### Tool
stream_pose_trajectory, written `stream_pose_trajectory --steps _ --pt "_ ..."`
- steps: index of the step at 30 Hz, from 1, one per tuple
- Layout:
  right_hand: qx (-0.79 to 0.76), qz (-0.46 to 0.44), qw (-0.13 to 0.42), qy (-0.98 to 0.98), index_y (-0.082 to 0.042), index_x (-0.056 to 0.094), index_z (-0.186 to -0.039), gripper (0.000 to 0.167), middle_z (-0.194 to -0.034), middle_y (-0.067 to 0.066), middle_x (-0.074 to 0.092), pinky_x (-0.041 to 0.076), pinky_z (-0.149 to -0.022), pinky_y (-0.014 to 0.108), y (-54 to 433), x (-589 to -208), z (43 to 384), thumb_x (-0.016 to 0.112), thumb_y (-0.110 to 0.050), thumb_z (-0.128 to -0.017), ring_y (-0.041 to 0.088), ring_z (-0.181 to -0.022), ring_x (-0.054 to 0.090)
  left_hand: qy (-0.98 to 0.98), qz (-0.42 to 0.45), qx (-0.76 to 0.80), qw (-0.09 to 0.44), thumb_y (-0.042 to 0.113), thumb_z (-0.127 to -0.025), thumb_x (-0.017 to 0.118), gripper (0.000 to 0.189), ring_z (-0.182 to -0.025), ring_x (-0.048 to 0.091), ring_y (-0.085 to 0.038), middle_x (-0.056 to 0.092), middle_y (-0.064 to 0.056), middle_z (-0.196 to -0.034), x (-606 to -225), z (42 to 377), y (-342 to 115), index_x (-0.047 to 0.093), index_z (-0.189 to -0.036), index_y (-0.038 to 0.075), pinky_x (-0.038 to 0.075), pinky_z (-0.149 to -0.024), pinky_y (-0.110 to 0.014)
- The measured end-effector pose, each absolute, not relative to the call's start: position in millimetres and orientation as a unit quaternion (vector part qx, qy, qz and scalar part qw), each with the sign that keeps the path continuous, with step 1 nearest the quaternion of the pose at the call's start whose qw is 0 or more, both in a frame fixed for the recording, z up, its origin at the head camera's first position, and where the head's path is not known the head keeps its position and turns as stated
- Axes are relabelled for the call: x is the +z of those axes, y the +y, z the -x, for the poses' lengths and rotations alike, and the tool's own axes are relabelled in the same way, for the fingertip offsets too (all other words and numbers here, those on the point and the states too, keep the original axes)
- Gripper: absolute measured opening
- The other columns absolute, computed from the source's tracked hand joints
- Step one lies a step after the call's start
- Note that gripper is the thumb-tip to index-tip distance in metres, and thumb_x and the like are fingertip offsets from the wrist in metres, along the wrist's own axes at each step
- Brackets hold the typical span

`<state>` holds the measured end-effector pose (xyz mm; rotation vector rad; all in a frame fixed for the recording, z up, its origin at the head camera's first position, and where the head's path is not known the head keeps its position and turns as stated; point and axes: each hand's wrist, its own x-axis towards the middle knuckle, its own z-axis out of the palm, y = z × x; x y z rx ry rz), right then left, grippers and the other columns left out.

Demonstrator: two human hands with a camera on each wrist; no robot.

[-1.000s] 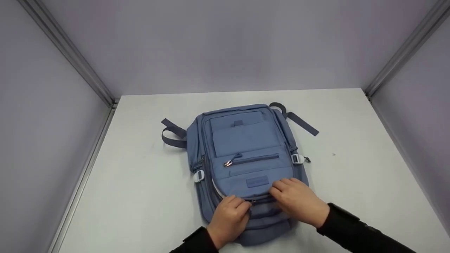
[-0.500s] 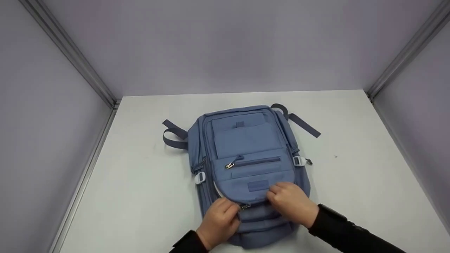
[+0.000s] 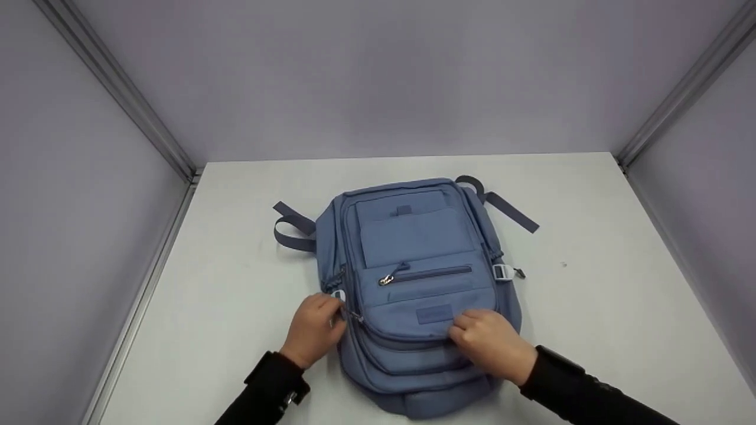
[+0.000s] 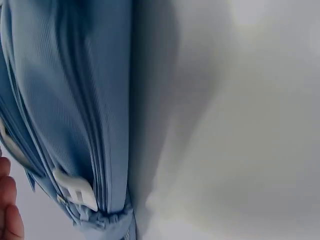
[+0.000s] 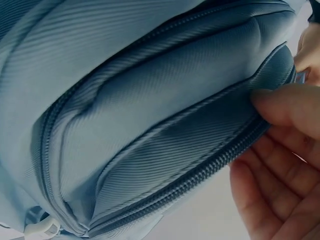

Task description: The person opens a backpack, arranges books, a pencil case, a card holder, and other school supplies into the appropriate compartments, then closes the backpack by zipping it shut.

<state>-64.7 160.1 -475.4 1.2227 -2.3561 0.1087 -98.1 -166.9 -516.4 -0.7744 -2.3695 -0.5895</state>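
A blue backpack (image 3: 413,236) lies front side up on the white table. At the left side of its front pocket, my left hand (image 3: 314,330) pinches the pull of a zipper slider (image 3: 355,317), near a white buckle (image 3: 338,294). My right hand (image 3: 490,342) holds the lower right edge of that pocket between thumb and fingers, beside the label patch (image 3: 434,313). In the right wrist view, the thumb (image 5: 280,102) presses on the fabric by the zipper teeth (image 5: 200,175). Only a few left fingertips (image 4: 7,205) show in the left wrist view.
Dark straps (image 3: 293,227) stick out at the left, and another strap (image 3: 512,212) at the upper right. A white buckle (image 3: 503,272) sits on the bag's right side. Walls (image 3: 378,77) rise behind and beside the table (image 3: 224,283).
My left hand has drawn the zipper slider from the pocket's bottom round to its left side. The pale gap there has closed. My right hand shifted slightly left and keeps its hold.
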Motion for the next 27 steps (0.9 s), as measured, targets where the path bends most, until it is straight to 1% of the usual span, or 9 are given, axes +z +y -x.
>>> stream_pose_trajectory --steps 6,9,11,13,15,19,21,24,27 --pt "0.045 -0.445 0.249 -0.859 -0.013 0.059 -0.061 0.024 -0.062 -0.004 0.058 0.043 -0.051 0.027 159.0 -477.5 65.7 0.081 -0.003 -0.058 0.012 -0.055 0.052 -0.907 0.245 -0.197 0.28 0.001 -0.066 0.077 0.019 -0.064 0.058 -0.021 0.063 -0.004 -0.068 -509.9 149.3 -170.5 0.063 -0.074 0.009 0.046 -0.063 -0.036" --pt "0.048 -0.445 0.252 -0.858 -0.013 0.059 -0.061 0.025 -0.062 -0.004 0.057 0.041 -0.049 0.027 157.6 -478.3 65.9 0.081 -0.003 -0.058 0.012 -0.054 0.051 -0.921 0.218 -0.174 0.271 0.003 -0.067 0.077 0.017 -0.063 0.058 -0.024 0.064 -0.005 -0.068 -510.4 166.4 -168.4 0.063 -0.073 0.009 0.045 -0.062 -0.038" --pt "0.053 -0.446 0.25 -0.858 -0.013 0.058 -0.061 0.025 -0.061 -0.004 0.057 0.04 -0.048 0.026 156.6 -478.9 66.2 0.081 -0.003 -0.059 0.011 -0.054 0.05 -0.928 0.21 -0.16 0.262 0.005 -0.069 0.078 0.016 -0.064 0.059 -0.026 0.065 -0.006 -0.068 -511.9 172.1 -166.6 0.062 -0.073 0.009 0.044 -0.061 -0.039" --pt "0.056 -0.446 0.249 -0.858 -0.013 0.058 -0.061 0.026 -0.061 -0.004 0.056 0.04 -0.049 0.026 156.1 -479.5 66.6 0.081 -0.003 -0.06 0.011 -0.053 0.05 -0.933 0.203 -0.154 0.252 0.006 -0.069 0.077 0.016 -0.064 0.059 -0.027 0.064 -0.006 -0.069 -513.3 173.6 -165.4 0.062 -0.073 0.009 0.043 -0.061 -0.039" --pt "0.06 -0.445 0.247 -0.859 -0.013 0.057 -0.06 0.026 -0.062 -0.004 0.056 0.041 -0.049 0.025 156.5 -480.4 67.1 0.08 -0.002 -0.063 0.01 -0.053 0.05 -0.935 0.2 -0.159 0.244 0.004 -0.07 0.077 0.015 -0.065 0.059 -0.027 0.065 -0.007 -0.069 -514.2 172.3 -165.5 0.062 -0.074 0.008 0.044 -0.063 -0.04" --pt "0.066 -0.435 0.248 -0.863 -0.013 0.057 -0.061 0.024 -0.063 -0.004 0.058 0.044 -0.05 0.025 158.8 -483.5 66.9 0.078 -0.003 -0.067 0.01 -0.054 0.053 -0.936 0.195 -0.19 0.223 0.002 -0.071 0.077 0.014 -0.071 0.062 -0.027 0.068 -0.008 -0.075 -512.8 164.1 -171.6 0.069 -0.083 0.006 0.048 -0.068 -0.041" --pt "0.071 -0.428 0.245 -0.867 -0.014 0.057 -0.062 0.023 -0.064 -0.004 0.06 0.045 -0.051 0.026 160.3 -484.7 66.3 0.078 -0.004 -0.067 0.01 -0.055 0.054 -0.938 0.192 -0.204 0.202 0.003 -0.073 0.077 0.017 -0.075 0.064 -0.027 0.069 -0.008 -0.079 -509.9 157.9 -176.2 0.072 -0.09 0.006 0.05 -0.069 -0.041" --pt "0.09 -0.419 0.235 -0.873 -0.013 0.06 -0.067 0.022 -0.068 -0.003 0.062 0.048 -0.055 0.027 163.4 -484.7 64.9 0.082 -0.007 -0.066 0.011 -0.059 0.058 -0.947 0.182 -0.214 0.158 0.006 -0.076 0.079 0.023 -0.083 0.066 -0.026 0.069 -0.008 -0.087 -504.2 146.5 -183.4 0.073 -0.099 0.008 0.052 -0.073 -0.041" --pt "0.113 -0.406 0.225 -0.879 -0.013 0.066 -0.076 0.023 -0.074 -0.003 0.065 0.051 -0.06 0.029 167.7 -482.6 63.6 0.087 -0.012 -0.066 0.012 -0.066 0.061 -0.953 0.174 -0.216 0.122 0.009 -0.079 0.08 0.029 -0.09 0.067 -0.026 0.068 -0.009 -0.094 -497.0 133.1 -188.7 0.072 -0.107 0.007 0.054 -0.079 -0.041"
